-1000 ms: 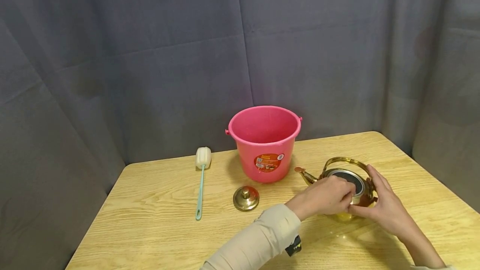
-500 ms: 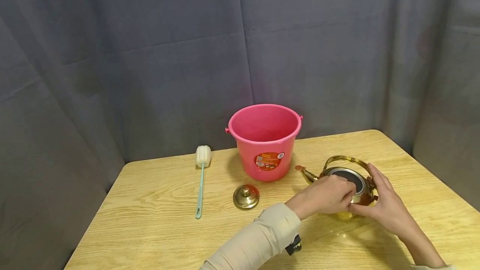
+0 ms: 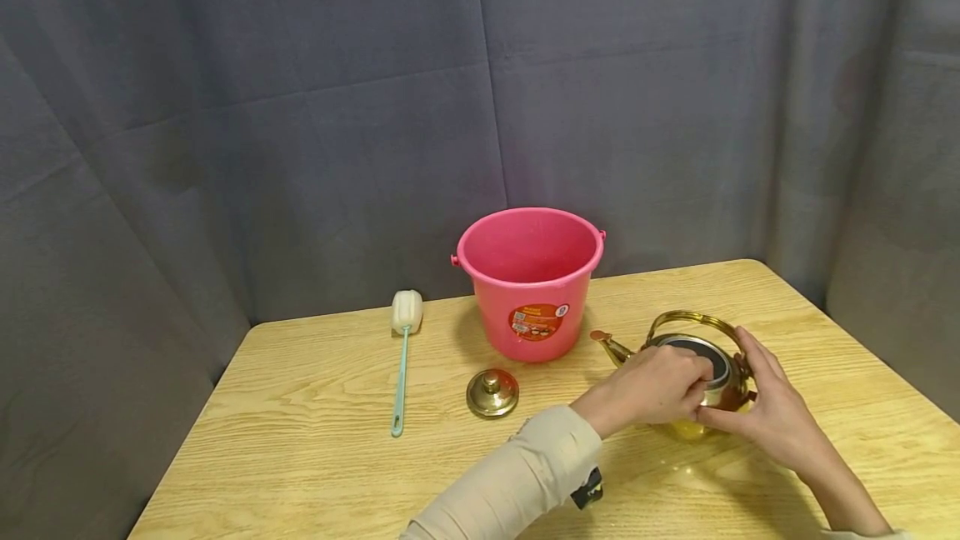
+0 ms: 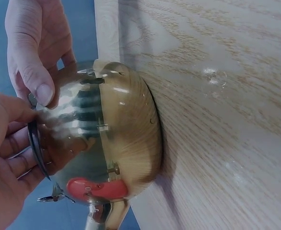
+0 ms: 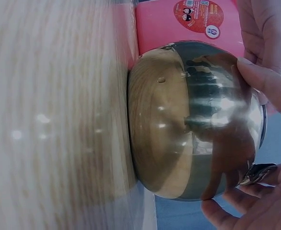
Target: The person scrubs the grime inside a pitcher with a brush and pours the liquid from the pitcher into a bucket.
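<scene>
A gold kettle point(image 3: 726, 398) with an arched handle stands lidless on the table, its spout pointing left. My left hand point(image 3: 663, 386) reaches across to the dark, round mouth, its fingers curled over the near rim. In the left wrist view, the thumb and fingers of the left hand point(image 4: 4, 187) pinch at the dark ring of the mouth; the fingertips are hidden. Gripping the kettle's right side is my right hand point(image 3: 776, 423), with the thumb in front. The right wrist view shows fingers of the right hand point(image 5: 270, 96) against the shiny body point(image 5: 174, 124).
The gold lid point(image 3: 492, 395) lies knob-up left of the kettle. Behind it stands a pink bucket point(image 3: 540, 315). Farther left lies a sponge brush point(image 3: 401, 382) with a green handle and white head. Grey curtains point(image 3: 360, 132) enclose the back and sides of the wooden table point(image 3: 315, 457).
The left hand shifts very slightly at the kettle's mouth. The right hand, kettle, lid, bucket and brush stay as they were, apart from a slight shift of the head view.
</scene>
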Available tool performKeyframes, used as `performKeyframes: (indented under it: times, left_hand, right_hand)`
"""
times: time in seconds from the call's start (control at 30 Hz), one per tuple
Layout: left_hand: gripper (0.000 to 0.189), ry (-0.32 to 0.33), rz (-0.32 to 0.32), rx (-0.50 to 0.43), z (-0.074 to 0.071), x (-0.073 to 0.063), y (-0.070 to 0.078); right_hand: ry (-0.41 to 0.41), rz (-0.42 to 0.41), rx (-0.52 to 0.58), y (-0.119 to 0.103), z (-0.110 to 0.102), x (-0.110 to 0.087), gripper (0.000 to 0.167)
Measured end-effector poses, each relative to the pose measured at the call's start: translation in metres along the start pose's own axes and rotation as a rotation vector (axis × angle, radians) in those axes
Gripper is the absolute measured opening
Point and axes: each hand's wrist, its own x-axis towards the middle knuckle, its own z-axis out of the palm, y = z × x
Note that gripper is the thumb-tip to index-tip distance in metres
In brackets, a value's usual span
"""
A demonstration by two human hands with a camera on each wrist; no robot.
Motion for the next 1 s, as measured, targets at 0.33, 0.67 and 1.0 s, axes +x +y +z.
performKeyframes:
  times: [0.33,0.67,1.0]
  left_hand:
    - [0.008,0.020,-0.003,-0.014,0.0010,-0.0003,0.0001]
    - [0.006,0.073,-0.006,0.017,0.0029,0.0015,-0.0004]
    - [0.004,0.087,0.014,0.044,0.0028,0.0032,0.0003]
  right_hand:
    - [-0.019,0.022,0.002,-0.0002,0.0003,-0.0014,0.122]
    - [-0.020,0.014,0.007,-0.0014,-0.0004,-0.0005,0.122]
    - [-0.012,0.007,0.004,-0.0003,-0.0006,-0.0005,0.122]
